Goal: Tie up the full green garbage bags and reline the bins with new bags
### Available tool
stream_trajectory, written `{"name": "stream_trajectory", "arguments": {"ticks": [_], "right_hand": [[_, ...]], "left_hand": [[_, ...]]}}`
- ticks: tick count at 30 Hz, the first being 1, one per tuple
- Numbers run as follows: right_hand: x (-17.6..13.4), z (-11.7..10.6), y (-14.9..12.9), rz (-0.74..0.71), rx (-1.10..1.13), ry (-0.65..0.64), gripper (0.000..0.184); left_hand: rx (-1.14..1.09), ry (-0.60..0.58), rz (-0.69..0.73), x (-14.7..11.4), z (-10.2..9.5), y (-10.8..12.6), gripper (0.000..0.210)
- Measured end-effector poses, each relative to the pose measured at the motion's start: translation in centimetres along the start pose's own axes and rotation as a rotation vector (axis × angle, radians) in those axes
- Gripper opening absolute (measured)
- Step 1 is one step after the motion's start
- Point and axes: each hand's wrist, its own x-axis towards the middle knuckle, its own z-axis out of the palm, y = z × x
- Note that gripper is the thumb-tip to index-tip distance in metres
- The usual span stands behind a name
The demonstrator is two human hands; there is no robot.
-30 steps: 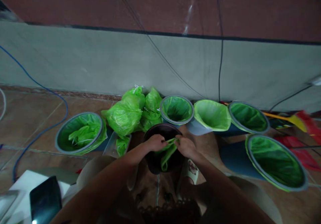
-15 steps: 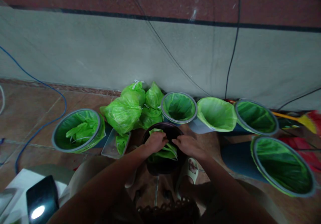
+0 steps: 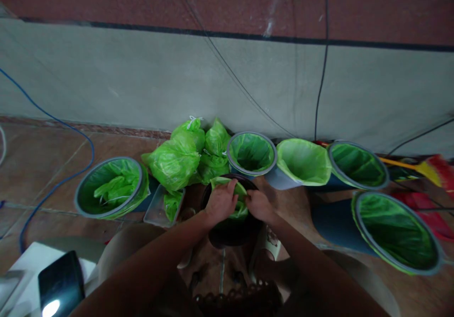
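A dark round bin (image 3: 227,239) stands on the floor between my feet. Inside its mouth is a light green plastic bag (image 3: 238,189), partly opened out toward the far rim. My left hand (image 3: 222,201) is closed on the bag's left side, with the thumb pointing inward. On the opposite side my right hand (image 3: 260,205) pinches the bag's edge near the bin's right rim. The lower part of the bag is lost in the dark inside of the bin.
Bins with green liners stand at left (image 3: 85,196), behind (image 3: 251,171) and at right (image 3: 397,260). Filled green bags (image 3: 173,163) lean by the wall. A clear tray (image 3: 154,208), a phone (image 3: 60,279), a yellow-red broom (image 3: 431,172) and a blue cable (image 3: 53,184) lie around.
Both hands have shifted slightly over the bin, and the green bag now spreads wider and nearer the far rim. The camera view has turned a little to the right.
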Motion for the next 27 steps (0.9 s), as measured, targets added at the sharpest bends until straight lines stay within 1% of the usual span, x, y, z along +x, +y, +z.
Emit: {"name": "stream_trajectory", "arguments": {"ticks": [2,3,5,6,8,10,13,15,17,19,20,21,22,24,25,27], "right_hand": [[0.1,-0.5,0.4,0.039,0.076,0.019,0.024],[0.2,-0.6,0.6,0.056,0.118,0.018,0.024],[0.2,-0.4,1.0,0.098,0.264,0.005,0.023],[0.2,-0.2,1.2,0.12,0.365,-0.004,0.022],[0.2,0.4,1.5,0.154,0.532,-0.023,0.02],[0.3,1.0,1.6,0.177,0.655,-0.04,0.019],[0.4,1.5,1.3,0.164,0.822,-0.066,0.012],[0.3,1.7,1.0,0.125,0.911,-0.092,0.008],[0.3,1.8,0.9,0.085,0.945,-0.111,0.011],[0.3,1.6,1.0,0.066,0.91,-0.121,0.017],[0.3,1.4,1.1,0.058,0.851,-0.121,0.019],[0.4,1.1,1.3,0.046,0.757,-0.113,0.02],[0.4,0.8,1.5,0.032,0.618,-0.097,0.02],[0.4,-0.1,2.0,0.016,0.299,-0.044,0.02],[0.4,-0.6,2.4,0.016,0.173,-0.017,0.021],[0.2,-1.6,3.3,0.052,0.019,0.014,0.02]], "left_hand": [[0.036,0.005,-0.092,-0.4,-0.4,0.4,0.032],[0.047,-0.013,-0.149,-0.6,-0.4,0.5,0.03],[0.06,-0.084,-0.241,-0.9,-0.2,0.4,0.036],[0.059,-0.117,-0.261,-1.0,0.0,0.3,0.04],[0.053,-0.157,-0.249,-1.1,0.7,-0.1,0.044],[0.041,-0.165,-0.199,-1.1,1.3,-0.5,0.048],[0.013,-0.172,-0.135,-0.9,1.9,-0.6,0.054],[0.007,-0.191,-0.135,-0.7,2.1,-0.5,0.05],[0.008,-0.224,-0.157,-0.4,2.1,-0.6,0.043],[0.014,-0.242,-0.165,-0.1,2.0,-0.7,0.039],[0.019,-0.244,-0.161,0.1,1.9,-0.8,0.039],[0.03,-0.242,-0.162,0.2,1.8,-1.0,0.039],[0.048,-0.234,-0.17,0.3,1.6,-1.1,0.039],[0.101,-0.207,-0.229,0.6,0.9,-1.5,0.04],[0.134,-0.191,-0.27,0.8,0.5,-1.7,0.04],[0.192,-0.17,-0.355,1.2,-0.8,-2.4,0.041]]}}
